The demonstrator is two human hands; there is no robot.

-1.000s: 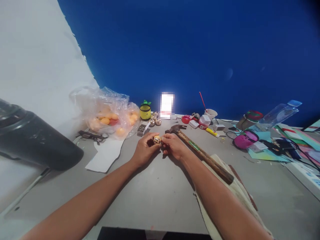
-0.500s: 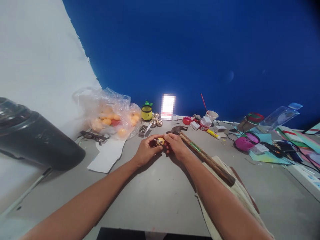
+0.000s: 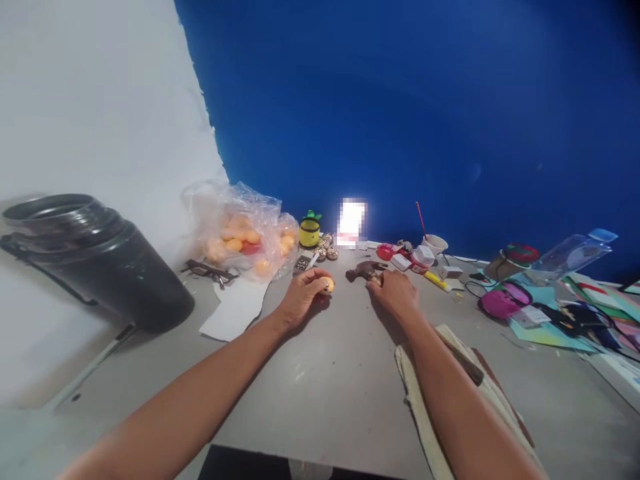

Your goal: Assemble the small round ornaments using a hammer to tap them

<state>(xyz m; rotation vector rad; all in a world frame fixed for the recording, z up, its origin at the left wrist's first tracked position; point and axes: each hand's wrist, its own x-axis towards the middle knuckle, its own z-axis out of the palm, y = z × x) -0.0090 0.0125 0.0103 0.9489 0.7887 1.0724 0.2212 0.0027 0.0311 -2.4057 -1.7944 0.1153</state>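
My left hand (image 3: 304,296) is closed around a small orange ball (image 3: 327,287) partly covered with shiny metal studs, just above the grey table. My right hand (image 3: 396,293) grips the claw hammer (image 3: 367,271) by its wooden handle close to the head, which lies to the left of the fingers. Most of the handle is hidden under the hand and forearm. Behind my left hand sits a small box of studs (image 3: 302,264). Several studded balls (image 3: 329,253) are grouped beyond it.
A clear bag of orange balls (image 3: 235,233), glasses (image 3: 210,271) and a dark flask (image 3: 100,267) stand or lie on the left. A cloth (image 3: 425,400) lies under my right forearm. Small boxes (image 3: 423,255), a white cup (image 3: 437,247) and a pink pouch (image 3: 504,300) are at right.
My right hand has left the studded ball and moved right onto the hammer. The ball stays in my left hand. The whole view has shifted slightly.
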